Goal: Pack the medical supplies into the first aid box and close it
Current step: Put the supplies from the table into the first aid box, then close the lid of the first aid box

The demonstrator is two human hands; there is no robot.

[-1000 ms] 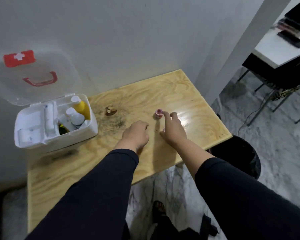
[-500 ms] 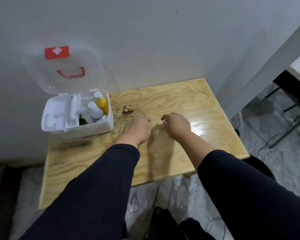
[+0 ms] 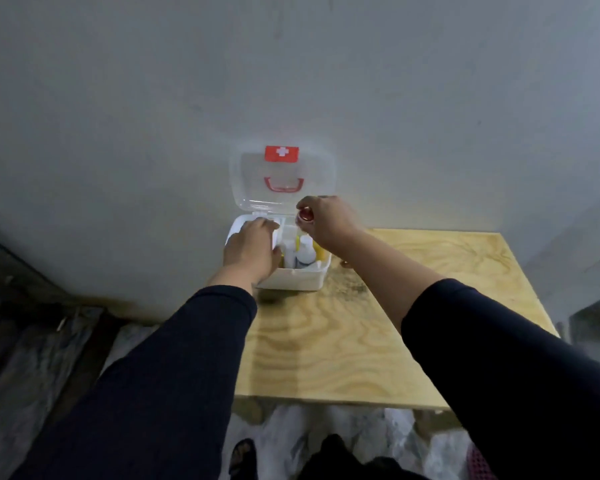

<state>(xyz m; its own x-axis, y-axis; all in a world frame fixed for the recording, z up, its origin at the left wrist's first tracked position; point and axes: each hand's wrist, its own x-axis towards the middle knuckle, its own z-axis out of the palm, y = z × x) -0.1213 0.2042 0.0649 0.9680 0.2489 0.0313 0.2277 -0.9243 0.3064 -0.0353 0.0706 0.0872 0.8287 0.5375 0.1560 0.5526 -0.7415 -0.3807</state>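
- While the right hand [image 3: 326,221] pinches a small red-capped jar [image 3: 305,216] over the back edge of the box [image 3: 291,277], a slip could send the jar down between the bottles [image 3: 305,251] already standing inside — or off the rim onto the counter [image 3: 378,323].
- The left hand [image 3: 252,251] rests palm down, fingers loosely spread, on the box's left tray; it holds nothing that can be seen, and it covers part of the opening, so the free room looks tight.
- The clear lid [image 3: 283,178] stands upright against the wall just behind the jar; a knock from the right hand might tip it forward onto the fingers.
- A small brown object [image 3: 344,263] lies on the counter just right of the box, half hidden by the right forearm — what it is cannot be told.
- The packed bottles stand tall; anything laid on top of them may stop the lid from closing.
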